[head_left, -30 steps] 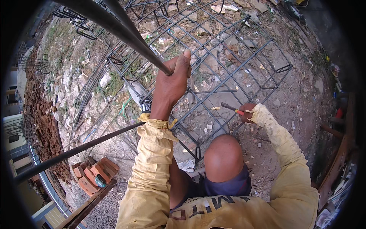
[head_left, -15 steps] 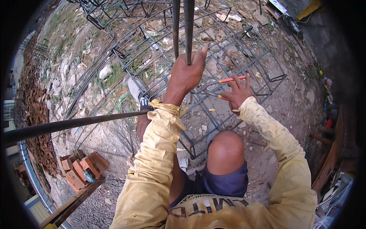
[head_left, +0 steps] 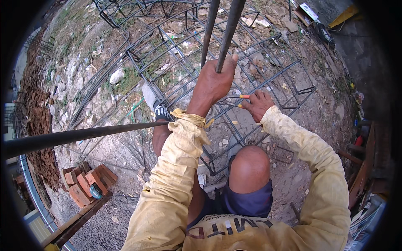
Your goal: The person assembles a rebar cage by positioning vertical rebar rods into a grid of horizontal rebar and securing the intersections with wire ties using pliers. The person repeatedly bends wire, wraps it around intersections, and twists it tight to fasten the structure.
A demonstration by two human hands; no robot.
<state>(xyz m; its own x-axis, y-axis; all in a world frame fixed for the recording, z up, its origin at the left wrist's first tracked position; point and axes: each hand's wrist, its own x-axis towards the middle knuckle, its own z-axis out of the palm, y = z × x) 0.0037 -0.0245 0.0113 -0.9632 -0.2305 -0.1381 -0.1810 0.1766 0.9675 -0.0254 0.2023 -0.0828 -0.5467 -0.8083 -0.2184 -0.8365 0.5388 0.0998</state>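
My left hand [head_left: 212,85] is closed around a dark steel bar [head_left: 231,31] that rises toward the top of the view. A second dark bar [head_left: 210,32] runs close beside it and passes behind my fist. In my right hand [head_left: 259,105] are pincers with orange and yellow handles [head_left: 244,96]. Their handles are close together, and their jaws reach in beside my left wrist, where the tips are partly hidden. Beneath both hands lies a cage of tied steel rebar [head_left: 247,79], its near corner by my bent knee.
Another rebar cage [head_left: 146,8] lies at the far side. A long dark bar [head_left: 83,134] crosses in from the left, meeting my left sleeve. Red bricks [head_left: 90,184] are stacked at lower left. Loose rods [head_left: 96,88] and rubble cover the ground; timber [head_left: 362,167] stands at right.
The pincers' handles have come together in my right hand. My left hand and the upright bars have shifted to the right, the bars leaning more that way.
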